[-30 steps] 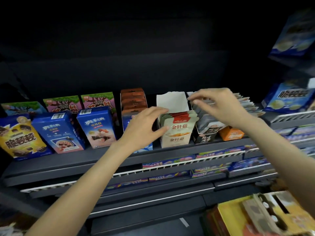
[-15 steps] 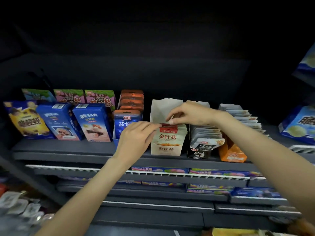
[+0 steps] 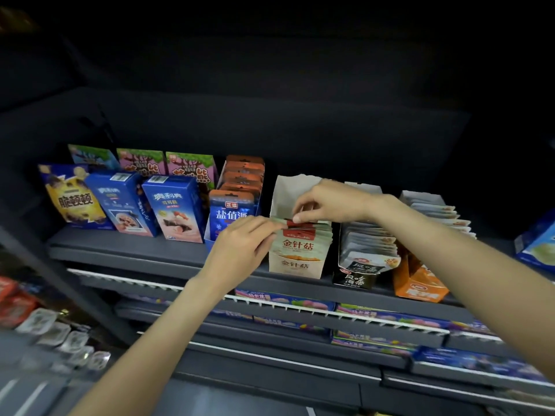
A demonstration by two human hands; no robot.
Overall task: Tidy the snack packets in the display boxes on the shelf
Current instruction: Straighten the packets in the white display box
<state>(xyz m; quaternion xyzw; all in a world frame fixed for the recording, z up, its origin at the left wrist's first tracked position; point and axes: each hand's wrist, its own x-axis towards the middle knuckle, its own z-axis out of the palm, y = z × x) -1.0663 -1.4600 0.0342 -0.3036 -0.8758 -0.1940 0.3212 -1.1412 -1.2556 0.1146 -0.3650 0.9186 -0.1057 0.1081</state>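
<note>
Cream snack packets (image 3: 295, 246) with red tops, upright in a white display box (image 3: 295, 267) mid-shelf (image 3: 126, 250). Left hand (image 3: 240, 250) and right hand (image 3: 327, 205) pinching the tops. Rear packets hidden.

Hands: two, a left hand (image 3: 240, 247) and a right hand (image 3: 327, 205)
Display boxes of packets: four, blue (image 3: 210, 238), beige (image 3: 295, 265), black (image 3: 354, 279), orange (image 3: 420, 288)
Blue biscuit cartons: two (image 3: 120, 202) (image 3: 175, 211)
Purple tree-print boxes: two (image 3: 141, 160) (image 3: 192, 165)
Yellow-and-blue snack bag: one (image 3: 70, 196)
</note>
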